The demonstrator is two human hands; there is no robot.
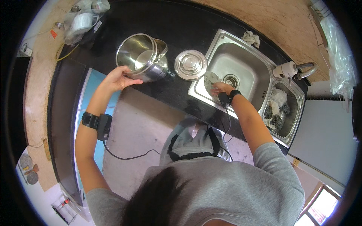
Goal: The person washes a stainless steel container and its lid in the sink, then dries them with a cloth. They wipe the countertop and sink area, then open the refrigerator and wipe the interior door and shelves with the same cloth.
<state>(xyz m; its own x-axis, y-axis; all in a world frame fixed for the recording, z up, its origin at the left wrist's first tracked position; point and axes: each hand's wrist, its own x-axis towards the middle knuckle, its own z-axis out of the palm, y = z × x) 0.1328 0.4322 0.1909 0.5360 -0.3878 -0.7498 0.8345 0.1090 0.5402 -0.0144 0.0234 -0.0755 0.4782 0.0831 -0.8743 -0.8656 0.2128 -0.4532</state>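
My left hand [120, 79] grips a shiny stainless steel pot [135, 52] at its near rim, with the thumb along the outer wall. The pot is tilted on the black counter, so its bare inside shows; a curved metal part stands out at its right. A round steel lid [191, 65] lies between pot and sink, its right edge close to the sink's rim. Inside the steel sink [246, 67], at the left wall, my right hand [219, 88] is against a crumpled grey cloth [211, 79]. Its fingers are blurred, so their hold on the cloth is unclear.
A faucet with a white body [282, 69] stands at the sink's right. The small side basin [297, 118] holds scourers and crumpled plastic. Another cloth [251, 39] lies behind the sink. Bagged white mugs [82, 24] sit at the far left. Cables hang from both wrist devices.
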